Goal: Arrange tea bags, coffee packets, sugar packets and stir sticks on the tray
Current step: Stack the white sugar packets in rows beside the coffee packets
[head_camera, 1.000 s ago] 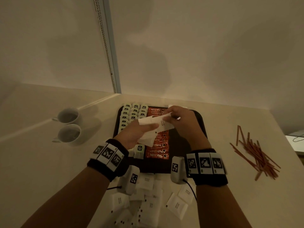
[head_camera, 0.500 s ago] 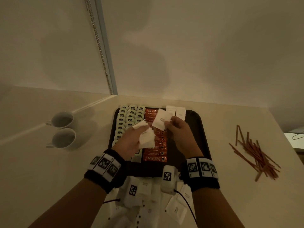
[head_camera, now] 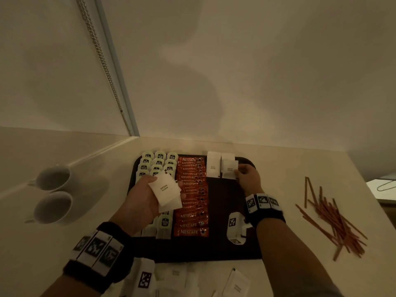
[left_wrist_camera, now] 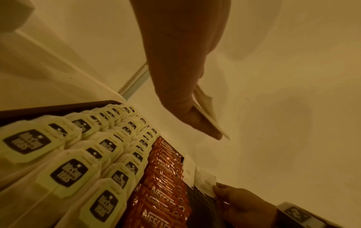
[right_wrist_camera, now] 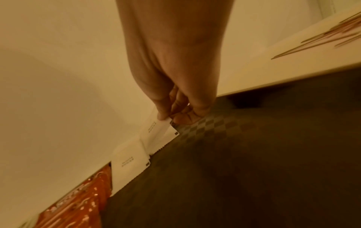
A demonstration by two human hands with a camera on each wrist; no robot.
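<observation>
Matt paper sugar packets (head_camera: 229,169), glossy foil coffee packets (head_camera: 192,196), and a dark checker-textured tray (right_wrist_camera: 244,154).

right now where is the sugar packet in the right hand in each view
Head: sugar packet at the tray's far edge, upper centre-right, pinched by the right hand.
Left wrist: bottom centre-right.
Right wrist: centre, under the fingertips.
Shared landmark: the orange coffee packets.

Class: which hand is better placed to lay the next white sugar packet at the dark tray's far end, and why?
Right. The right hand already pinches a white sugar packet at the sugar row on the dark tray; the left hand holds spare packets above the orange coffee packets.
</observation>
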